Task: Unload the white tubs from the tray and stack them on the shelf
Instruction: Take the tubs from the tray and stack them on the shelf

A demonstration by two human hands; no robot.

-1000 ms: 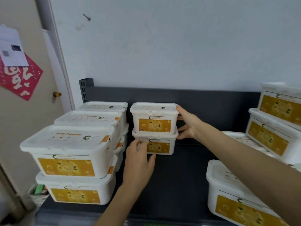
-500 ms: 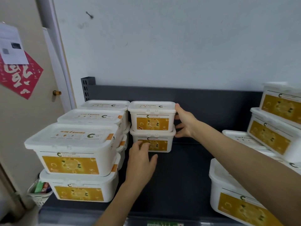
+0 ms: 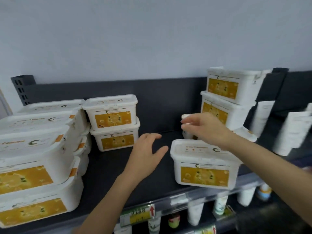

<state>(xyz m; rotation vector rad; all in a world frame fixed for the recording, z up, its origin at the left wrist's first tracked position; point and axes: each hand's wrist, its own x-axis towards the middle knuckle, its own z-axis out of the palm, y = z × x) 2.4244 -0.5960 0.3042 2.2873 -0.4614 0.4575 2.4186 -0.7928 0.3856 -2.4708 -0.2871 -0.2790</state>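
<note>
White tubs with orange labels stand on the dark shelf (image 3: 116,168). A two-high stack of tubs (image 3: 112,115) sits at the back centre, and taller stacks (image 3: 33,149) fill the left. A single tub (image 3: 204,164) stands at the front right. Behind it lies a low tub (image 3: 186,135), mostly hidden by my right hand (image 3: 206,129), whose thumb and fingers pinch the left end of its lid. Further back, tubs are piled at the right (image 3: 222,98). My left hand (image 3: 146,149) hovers open over the bare shelf between the centre stack and the front right tub. No tray is in view.
Tall white cartons (image 3: 293,132) stand on the shelf to the far right. A price label (image 3: 136,215) sits on the shelf's front rail. Tubes and small bottles (image 3: 194,213) fill the shelf below. A pale wall rises behind.
Both hands have let go of the centre two-tub stack. My view has swung right. The right hand moved right onto the low rear tub, and the left hand drew back over the bare shelf.
</note>
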